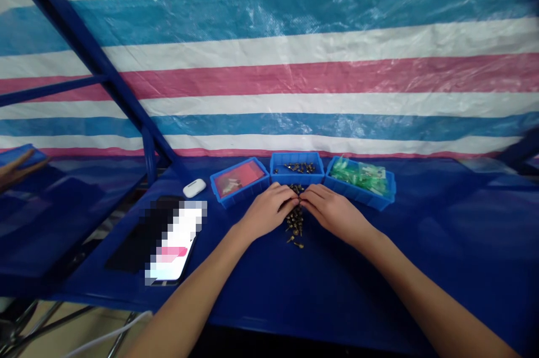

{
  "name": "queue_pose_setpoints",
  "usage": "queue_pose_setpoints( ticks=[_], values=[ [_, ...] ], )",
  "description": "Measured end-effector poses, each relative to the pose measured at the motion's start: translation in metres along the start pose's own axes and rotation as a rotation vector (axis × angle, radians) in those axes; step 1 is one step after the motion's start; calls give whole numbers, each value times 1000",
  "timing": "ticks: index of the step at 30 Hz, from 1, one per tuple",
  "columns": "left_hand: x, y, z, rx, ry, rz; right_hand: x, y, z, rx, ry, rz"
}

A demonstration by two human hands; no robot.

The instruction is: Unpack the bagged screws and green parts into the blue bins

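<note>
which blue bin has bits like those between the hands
The middle bin: its small brassy pieces resemble the loose pile in front, whereas the right bin shows green items and the left bin reddish material.

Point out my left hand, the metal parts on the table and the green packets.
Left hand [266, 211]: head view, back of the hand.
Metal parts [295, 223]: head view, middle of the pile.
Green packets [357, 176]: head view, middle of the heap.

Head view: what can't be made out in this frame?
In the head view:
Whatever the left hand and right hand hold: hidden by their grip.
Small brass-coloured parts: too small for exact shapes.
Smartphone screen: details masked by pixelation.
Another person's hand: cut off by the left edge.
</note>
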State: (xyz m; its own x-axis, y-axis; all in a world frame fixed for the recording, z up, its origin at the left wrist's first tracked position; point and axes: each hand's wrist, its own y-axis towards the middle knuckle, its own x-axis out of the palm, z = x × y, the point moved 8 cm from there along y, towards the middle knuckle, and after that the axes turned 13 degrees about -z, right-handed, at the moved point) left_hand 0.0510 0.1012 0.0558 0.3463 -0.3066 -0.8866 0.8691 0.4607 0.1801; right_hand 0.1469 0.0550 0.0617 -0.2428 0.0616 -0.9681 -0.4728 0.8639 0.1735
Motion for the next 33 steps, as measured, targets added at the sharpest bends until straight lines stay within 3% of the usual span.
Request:
queue_pose_setpoints(
  ticks=[8,13,15,18,20,28,33],
  values=[
    [-3,-1,8,15,154,20,-4,-4,4,-6,100,-21],
    [-24,-10,-10,-114,136,213,-7,9,-1,-7,179,-8],
    [-32,-14,-19,-176,143,281,-17,18,7,69,157,45],
    [-38,-18,-27,-255,172,319,-37,22,36,334,53,155],
    [-39,-20,-29,-286,198,329,-40,19,49,419,30,156],
    [-26,-14,-20,-254,266,281,19,5,48,410,-20,-111],
    [-22,-12,-22,-257,249,246,27,12,47,510,-120,-112]
  ],
)
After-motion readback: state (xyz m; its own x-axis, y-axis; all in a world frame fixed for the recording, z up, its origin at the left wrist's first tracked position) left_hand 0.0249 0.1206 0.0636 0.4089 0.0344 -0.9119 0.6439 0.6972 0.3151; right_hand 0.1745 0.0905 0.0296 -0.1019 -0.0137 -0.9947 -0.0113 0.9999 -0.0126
